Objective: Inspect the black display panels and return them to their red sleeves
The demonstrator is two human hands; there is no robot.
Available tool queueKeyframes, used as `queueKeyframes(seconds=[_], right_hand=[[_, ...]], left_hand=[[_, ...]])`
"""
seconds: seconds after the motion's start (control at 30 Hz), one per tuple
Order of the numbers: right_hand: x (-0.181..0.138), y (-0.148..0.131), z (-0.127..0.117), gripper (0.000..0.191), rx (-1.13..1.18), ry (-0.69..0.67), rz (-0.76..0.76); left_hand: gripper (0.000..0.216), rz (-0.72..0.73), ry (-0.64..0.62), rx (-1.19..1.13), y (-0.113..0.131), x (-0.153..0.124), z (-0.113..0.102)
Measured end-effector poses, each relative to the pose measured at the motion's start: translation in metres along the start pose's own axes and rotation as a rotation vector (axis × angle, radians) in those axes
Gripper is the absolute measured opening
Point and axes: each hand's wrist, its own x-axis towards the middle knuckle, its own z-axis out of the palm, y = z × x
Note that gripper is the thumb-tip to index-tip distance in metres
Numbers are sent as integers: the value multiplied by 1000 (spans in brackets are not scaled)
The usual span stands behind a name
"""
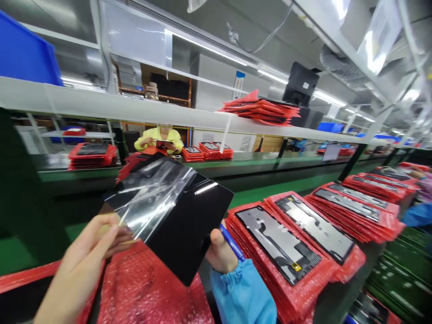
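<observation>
A glossy black tablet screen [199,220] is held up and tilted in front of me. My right hand [221,253] grips its right edge, thumb on the front, with a blue pen [232,243] also tucked in that hand. Clear protective film [153,193] is partly lifted off the screen's left side, wrinkled and catching the light. My left hand [89,252] pinches the film's lower left corner between thumb and fingers. Below both hands lies a red bubble-wrap bag [151,288].
To the right, stacks of red bubble-wrap bags [286,297] bear screen panels [276,240], backs up. More red bags [259,109] lie on the white overhead shelf [189,112]. Across the bench a person in yellow [151,137] handles a panel. A blue sleeve [418,215] shows far right.
</observation>
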Motion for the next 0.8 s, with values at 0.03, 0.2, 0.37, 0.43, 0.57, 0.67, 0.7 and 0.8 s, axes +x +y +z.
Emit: queueKeyframes(seconds=[0.03,0.2,0.37,0.43,0.57,0.67,0.7,0.8], right_hand=[[-1,2,-3,77,-17,35,21],[3,17,-5,72,12,30,83],[5,18,8,55,-11,71,65],[0,13,14,57,-95,49,36],[-10,8,23,88,-297,-81,87],[-13,12,27,98,-406,-69,76],[-13,15,27,100,-442,-49,61],[-11,18,28,104,-519,2,18]], left_hand=[[17,-47,-1,-163,5,-1,9],[5,5,188,-663,15,-7,28],[5,214,409,-733,22,-24,25],[4,318,454,-709,25,-31,27],[3,519,536,-651,23,-40,35],[6,601,514,-633,18,-45,42],[7,619,496,-629,15,-47,44],[9,645,466,-625,8,-54,50]])
